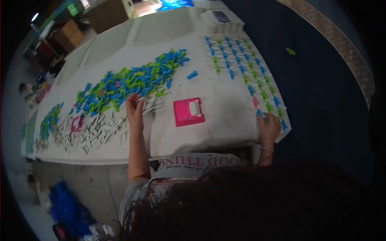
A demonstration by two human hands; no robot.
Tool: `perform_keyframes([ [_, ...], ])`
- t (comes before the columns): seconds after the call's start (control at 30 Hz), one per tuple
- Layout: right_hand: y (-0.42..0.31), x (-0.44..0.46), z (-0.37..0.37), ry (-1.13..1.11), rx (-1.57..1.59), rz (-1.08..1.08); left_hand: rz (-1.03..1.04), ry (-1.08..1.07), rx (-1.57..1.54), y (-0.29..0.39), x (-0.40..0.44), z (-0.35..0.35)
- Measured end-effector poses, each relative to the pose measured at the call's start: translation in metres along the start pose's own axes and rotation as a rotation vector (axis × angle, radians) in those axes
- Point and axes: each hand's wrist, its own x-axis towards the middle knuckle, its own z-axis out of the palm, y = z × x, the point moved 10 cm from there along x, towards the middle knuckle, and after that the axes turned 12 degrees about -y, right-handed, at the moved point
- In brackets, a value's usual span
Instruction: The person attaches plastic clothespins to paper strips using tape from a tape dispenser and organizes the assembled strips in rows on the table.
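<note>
I am looking down on a white-covered table (225,92) where small plastic clips are lying in blue, lime green and a few in pink. Most are sitting in a long, tangled clip pile (132,80); others are forming neat clip rows (241,60) down the right side, with thin dark curved strands running between them. One blue clip (192,74) is lying apart, right of the pile.

My left hand (134,105) is hovering at the pile's lower edge, fingers curling; I cannot tell whether the tips are pinching anything. My right hand (270,125) is reaching over the near end of the rows, fingers bending down by the clips; I cannot tell whether they are gripping one.

Between the hands, a square pink plate (181,112) is lying flat, bearing a white block (195,108). Loose thin strips (100,130) are spreading below the pile.

On the grey shirt (201,160), I am reading "GOOD THING" upside down in red capitals; the smaller line is too unclear to read.
</note>
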Motion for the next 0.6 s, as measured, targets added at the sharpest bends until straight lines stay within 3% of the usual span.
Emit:
perform_keyframes([
  [0.17, -0.029, 0.003, -0.006, 0.022, 0.205, -0.155, -0.038, -0.043, 0.171, -0.008, 0.0, -0.049],
  [0.23, -0.054, 0.003, -0.004, 0.06, 0.264, -0.269, -0.254, -0.169, 0.577, -0.017, -0.005, -0.045],
  [0.27, -0.067, 0.001, -0.008, 0.11, 0.309, -0.346, -0.254, -0.146, 0.584, -0.015, -0.007, -0.045],
  [0.43, -0.126, 0.003, -0.002, 0.031, 0.346, -0.554, 0.006, -0.28, 0.991, -0.008, -0.001, 0.0],
  [0.6, -0.175, -0.009, -0.006, -0.012, 0.418, -0.734, 0.061, -0.337, 1.111, -0.009, 0.011, 0.018],
])
